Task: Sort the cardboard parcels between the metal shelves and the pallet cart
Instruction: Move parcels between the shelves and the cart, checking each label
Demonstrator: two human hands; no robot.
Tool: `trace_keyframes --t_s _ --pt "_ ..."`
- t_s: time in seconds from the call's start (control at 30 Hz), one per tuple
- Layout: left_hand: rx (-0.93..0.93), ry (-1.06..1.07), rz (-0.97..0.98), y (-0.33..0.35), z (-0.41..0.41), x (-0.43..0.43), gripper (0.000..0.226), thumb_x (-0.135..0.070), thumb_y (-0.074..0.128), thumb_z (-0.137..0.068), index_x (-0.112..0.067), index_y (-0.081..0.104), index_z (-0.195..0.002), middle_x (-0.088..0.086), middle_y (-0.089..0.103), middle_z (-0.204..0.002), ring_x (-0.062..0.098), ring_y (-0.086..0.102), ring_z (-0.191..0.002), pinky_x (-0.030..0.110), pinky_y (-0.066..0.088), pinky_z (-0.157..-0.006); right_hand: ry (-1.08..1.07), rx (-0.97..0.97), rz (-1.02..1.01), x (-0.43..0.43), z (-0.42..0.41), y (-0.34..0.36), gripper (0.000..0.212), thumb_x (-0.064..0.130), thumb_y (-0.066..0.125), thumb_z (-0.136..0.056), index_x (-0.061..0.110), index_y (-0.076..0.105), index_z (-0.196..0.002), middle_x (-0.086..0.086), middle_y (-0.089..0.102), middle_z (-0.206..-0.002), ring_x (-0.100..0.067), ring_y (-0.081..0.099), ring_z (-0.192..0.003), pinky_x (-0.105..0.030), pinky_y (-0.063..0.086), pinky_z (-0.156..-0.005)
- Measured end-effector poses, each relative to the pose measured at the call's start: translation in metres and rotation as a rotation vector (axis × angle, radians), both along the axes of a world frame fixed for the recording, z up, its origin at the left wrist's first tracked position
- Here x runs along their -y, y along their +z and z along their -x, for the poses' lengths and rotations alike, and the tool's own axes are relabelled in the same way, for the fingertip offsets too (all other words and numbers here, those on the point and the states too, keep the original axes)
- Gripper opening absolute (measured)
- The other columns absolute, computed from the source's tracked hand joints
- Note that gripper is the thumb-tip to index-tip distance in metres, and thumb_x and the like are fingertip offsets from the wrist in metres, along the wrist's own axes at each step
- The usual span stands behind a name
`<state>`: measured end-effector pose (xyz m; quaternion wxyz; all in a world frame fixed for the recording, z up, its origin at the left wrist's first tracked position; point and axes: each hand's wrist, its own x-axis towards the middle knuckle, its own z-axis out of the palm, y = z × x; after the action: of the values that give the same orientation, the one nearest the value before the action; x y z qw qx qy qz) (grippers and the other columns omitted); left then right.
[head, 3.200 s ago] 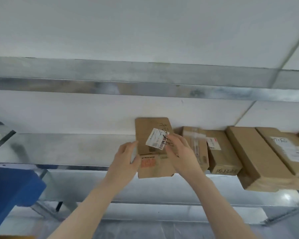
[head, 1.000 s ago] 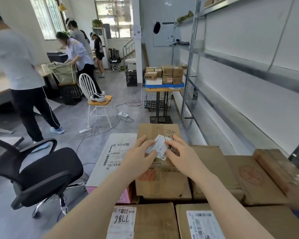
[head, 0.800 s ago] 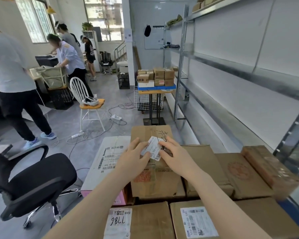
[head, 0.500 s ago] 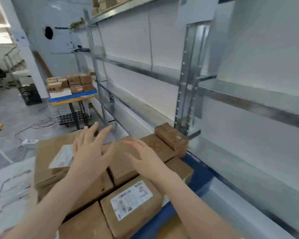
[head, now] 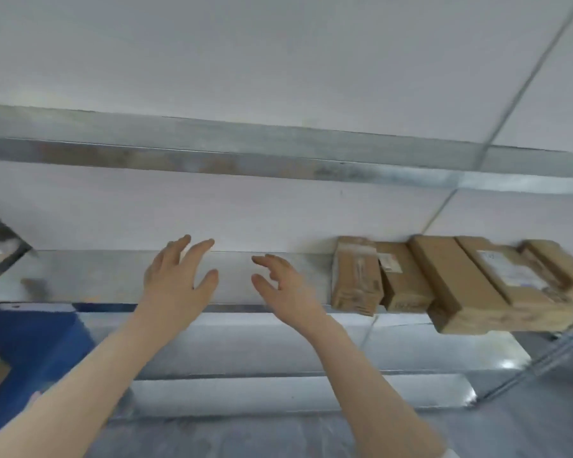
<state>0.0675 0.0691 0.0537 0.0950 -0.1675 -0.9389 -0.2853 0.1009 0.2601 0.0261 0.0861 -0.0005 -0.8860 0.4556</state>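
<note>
Blue pallet cart (head: 30, 352) shows at the near left. Beyond it, the left hand (head: 179, 282) and right hand (head: 286, 294) hover above the metal shelf (head: 90, 276), fingers loose and spread, holding nothing. Cardboard parcels (head: 450, 285) line that shelf further right, apart from both hands.

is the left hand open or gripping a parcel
Open. The left hand has spread fingers and holds nothing, hovering in front of the metal shelf.
</note>
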Motion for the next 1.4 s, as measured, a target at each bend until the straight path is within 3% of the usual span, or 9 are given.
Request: trace_keyframes --t_s 0.37,0.5,0.67,0.8,0.9,1.13,1.23,1.33,1.4 --pt "0.246 -0.186 0.007 -0.058 0.013 -0.244 0.051 -0.037 0.041 -0.092 -0.036 0.025 -0.140 0.000 0.013 -0.155 0.022 0.011 -0.140 0.043 0.015 -0.113 -0.226 0.045 -0.076 -0.243 0.000 -0.044 0.039 0.027 0.044 -0.091 0.031 0.049 -0.130 0.011 0.042 -0.137 -0.001 0.045 -0.099 -0.013 0.037 -0.076" --pt "0.263 -0.216 0.007 -0.087 0.047 -0.287 0.050 -0.041 0.038 -0.092 -0.042 0.022 -0.139 -0.007 0.012 -0.155 0.021 0.011 -0.140 0.048 0.017 -0.112 -0.207 0.104 -0.106 -0.275 0.034 -0.069 0.041 0.028 0.042 -0.092 0.031 0.043 -0.133 0.009 0.030 -0.147 -0.013 0.042 -0.123 -0.027 0.041 -0.090" --pt "0.302 -0.268 -0.031 -0.129 0.096 -0.330 0.046 -0.034 0.036 -0.093 -0.037 0.029 -0.139 -0.008 0.018 -0.153 0.019 0.020 -0.139 0.046 0.025 -0.111 -0.191 0.118 -0.141 -0.283 0.071 -0.113 0.044 0.026 0.045 -0.093 0.030 0.039 -0.136 0.005 0.018 -0.153 -0.016 0.028 -0.136 -0.019 0.031 -0.095" --pt "0.427 -0.300 -0.172 -0.165 0.099 -0.333 0.043 -0.038 0.034 -0.094 -0.048 0.028 -0.136 -0.028 0.001 -0.150 -0.012 0.023 -0.126 0.021 0.028 -0.099 -0.207 0.135 -0.100 -0.277 0.078 -0.141 0.045 0.034 0.038 -0.094 0.037 0.031 -0.139 0.014 -0.001 -0.155 -0.011 0.031 -0.135 -0.029 0.045 -0.094" --pt "0.406 -0.282 -0.236 -0.173 0.097 -0.333 0.042 -0.040 0.035 -0.093 -0.053 0.029 -0.133 -0.034 0.002 -0.147 -0.030 0.021 -0.102 0.020 0.030 -0.094 -0.241 0.107 -0.059 -0.274 0.075 -0.146 0.045 0.036 0.036 -0.094 0.043 0.029 -0.138 0.033 -0.004 -0.145 0.002 0.037 -0.124 -0.018 0.043 -0.080" --pt "0.306 -0.183 -0.221 -0.166 0.083 -0.293 0.045 -0.038 0.036 -0.093 -0.046 0.029 -0.136 -0.027 0.003 -0.151 0.000 0.039 -0.124 0.021 0.037 -0.098 -0.164 0.041 -0.023 -0.238 0.071 -0.141 0.043 0.030 0.043 -0.094 0.039 0.038 -0.137 0.033 0.003 -0.146 0.012 0.014 -0.133 -0.008 0.028 -0.099" --pt "0.242 -0.088 -0.214 -0.151 0.069 -0.246 0.046 -0.041 0.033 -0.091 -0.047 0.027 -0.136 -0.029 0.001 -0.150 0.004 0.043 -0.123 0.030 0.044 -0.097 -0.081 -0.012 -0.020 -0.193 0.070 -0.128 0.045 0.023 0.046 -0.094 0.033 0.040 -0.137 0.029 0.006 -0.148 0.022 0.013 -0.126 0.011 0.018 -0.083" --pt "0.152 0.065 -0.201 -0.126 0.056 -0.186 0.046 -0.040 0.032 -0.090 -0.048 0.026 -0.135 -0.036 -0.002 -0.145 0.006 0.049 -0.118 0.033 0.049 -0.091 0.042 -0.084 0.000 -0.134 0.075 -0.104 0.044 0.019 0.047 -0.093 0.030 0.042 -0.136 0.024 0.012 -0.149 0.005 0.028 -0.130 0.007 0.021 -0.086" --pt "0.102 0.176 -0.212 -0.105 0.044 -0.138 0.046 -0.039 0.032 -0.091 -0.049 0.025 -0.135 -0.038 -0.004 -0.143 0.005 0.049 -0.116 0.032 0.050 -0.089 0.144 -0.123 -0.001 -0.088 0.078 -0.083 0.043 0.023 0.046 -0.093 0.034 0.042 -0.135 0.028 0.012 -0.147 0.015 0.032 -0.118 0.000 0.029 -0.084"
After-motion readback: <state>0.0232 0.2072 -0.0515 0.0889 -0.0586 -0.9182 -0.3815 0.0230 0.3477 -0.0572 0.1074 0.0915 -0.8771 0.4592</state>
